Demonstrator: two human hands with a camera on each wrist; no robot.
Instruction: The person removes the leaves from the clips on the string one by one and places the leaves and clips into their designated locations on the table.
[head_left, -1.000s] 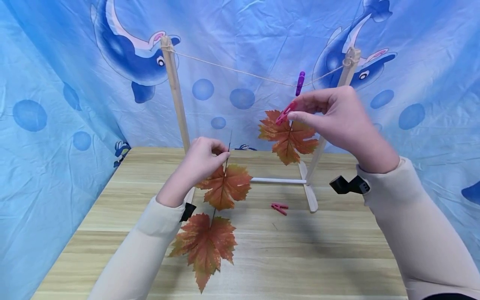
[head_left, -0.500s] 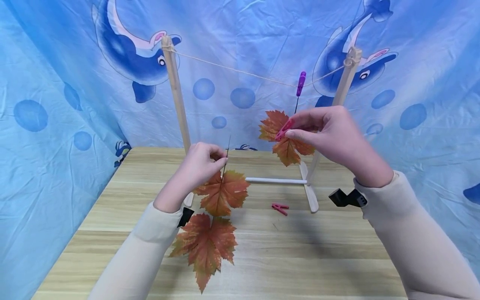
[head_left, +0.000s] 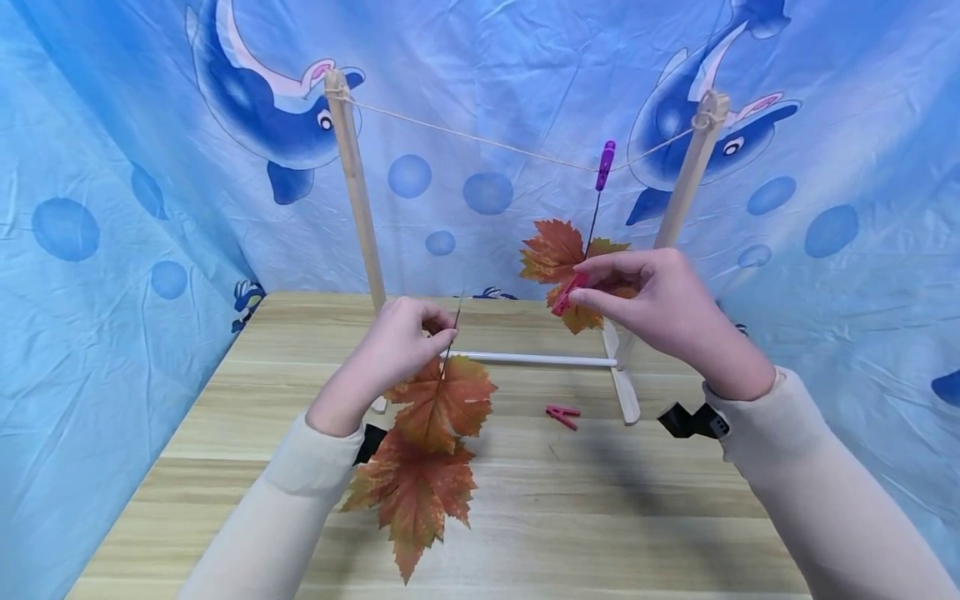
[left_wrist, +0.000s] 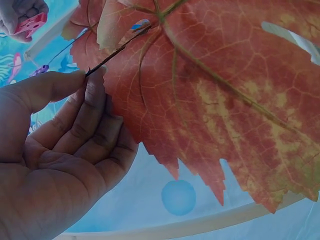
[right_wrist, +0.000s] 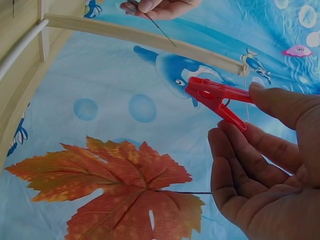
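Left hand (head_left: pixel 405 340) pinches a leaf (head_left: pixel 450 406) by its stem (left_wrist: pixel 114 55); right hand (head_left: pixel 663 304), a red clip (right_wrist: pixel 215 93). Leaf appears light, flexible; grip stem only.

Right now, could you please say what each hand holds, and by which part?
The left hand holds a leaf by its stem; the right hand, a clothespin by its handles.

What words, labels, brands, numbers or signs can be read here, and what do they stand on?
None can be read in any view.
Backdrop: printed cartoon animals and spots, no lettering visible.
Held clip, purple clip, held leaf: no text visible.
Right wrist camera: any marks are too small to read.
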